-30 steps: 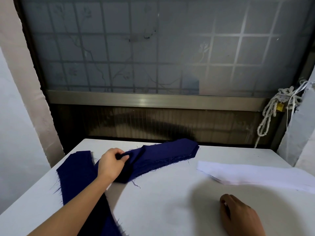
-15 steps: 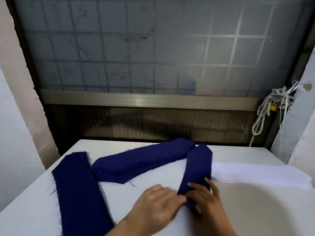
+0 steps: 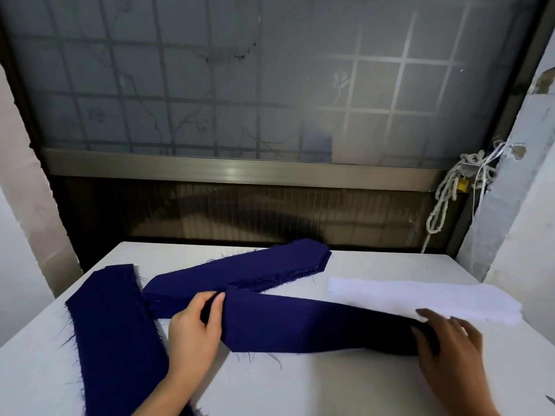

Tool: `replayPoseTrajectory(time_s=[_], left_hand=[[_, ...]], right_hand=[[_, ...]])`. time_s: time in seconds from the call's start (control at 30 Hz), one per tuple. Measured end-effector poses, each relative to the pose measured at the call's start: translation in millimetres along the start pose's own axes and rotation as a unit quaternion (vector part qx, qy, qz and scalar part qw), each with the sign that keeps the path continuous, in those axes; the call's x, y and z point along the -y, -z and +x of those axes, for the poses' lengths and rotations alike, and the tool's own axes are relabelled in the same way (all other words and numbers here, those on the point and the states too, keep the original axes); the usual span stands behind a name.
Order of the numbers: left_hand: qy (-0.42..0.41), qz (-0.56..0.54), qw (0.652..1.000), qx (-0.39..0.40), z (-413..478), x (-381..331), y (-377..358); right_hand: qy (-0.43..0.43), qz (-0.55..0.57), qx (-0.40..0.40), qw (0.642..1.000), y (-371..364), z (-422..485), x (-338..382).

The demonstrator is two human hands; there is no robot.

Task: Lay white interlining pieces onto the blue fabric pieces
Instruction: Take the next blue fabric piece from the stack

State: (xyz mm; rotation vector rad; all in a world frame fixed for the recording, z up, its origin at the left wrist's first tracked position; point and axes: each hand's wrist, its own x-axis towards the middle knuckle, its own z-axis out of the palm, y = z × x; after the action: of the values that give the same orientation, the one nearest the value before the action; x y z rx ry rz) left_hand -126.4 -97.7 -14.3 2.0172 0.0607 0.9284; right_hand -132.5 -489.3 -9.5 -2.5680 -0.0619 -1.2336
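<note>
A long blue fabric piece (image 3: 312,324) lies flat across the middle of the white table (image 3: 330,385). My left hand (image 3: 195,328) pinches its left pointed end. My right hand (image 3: 447,345) lies on its right end with fingers spread fairly straight. A stack of white interlining pieces (image 3: 420,298) lies just behind the right end, partly overlapped by the blue piece. A stack of blue pieces (image 3: 240,273) lies behind, slanting up to the right. Another wide blue strip (image 3: 114,334) runs along the left toward me.
A frosted window with a metal sill stands right behind the table's far edge. A knotted white rope (image 3: 444,199) hangs at the right by a grey wall. Bare white tabletop shows in front of the laid piece.
The single blue piece, held upright-slanted by both hands before, has been swung round and spread flat across the table. My hands moved apart to its two ends.
</note>
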Motion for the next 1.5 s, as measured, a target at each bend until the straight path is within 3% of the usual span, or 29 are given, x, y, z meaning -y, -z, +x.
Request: replayPoseTrajectory(time_s=[0.17,0.3,0.4,0.6,0.83,1.07,1.27,1.5], left_hand=[[0.072,0.071,0.994,0.050,2.5,15.6,-6.2],[0.101,0.144,0.974,0.144,1.0,20.6,-11.4],[0.069,0.203,0.963,0.161,-1.1,19.6,-14.9],[0.009,0.228,0.962,0.152,-3.4,18.0,-16.9],[-0.005,0.227,0.956,0.184,-4.7,15.9,-16.6],[-0.005,0.215,0.957,0.197,-4.6,19.8,-18.4],[-0.013,0.209,0.958,0.196,-4.7,20.6,-18.1],[-0.014,0.202,0.959,0.201,-3.6,19.0,-17.6]], right_hand=[[-0.095,0.002,0.089,0.991,7.1,28.0,-19.4],[-0.136,-0.100,0.218,0.961,-1.6,42.2,-30.7],[-0.104,-0.211,0.289,0.928,-16.3,47.4,-34.7],[-0.025,0.024,0.273,0.961,-64.0,64.5,-6.7],[0.071,-0.073,0.338,0.936,-105.8,78.8,23.0],[0.029,-0.106,0.376,0.920,-111.5,82.7,22.3],[-0.105,0.032,0.331,0.937,-95.6,89.3,16.5],[-0.111,0.106,0.317,0.936,-67.6,96.7,30.4]])
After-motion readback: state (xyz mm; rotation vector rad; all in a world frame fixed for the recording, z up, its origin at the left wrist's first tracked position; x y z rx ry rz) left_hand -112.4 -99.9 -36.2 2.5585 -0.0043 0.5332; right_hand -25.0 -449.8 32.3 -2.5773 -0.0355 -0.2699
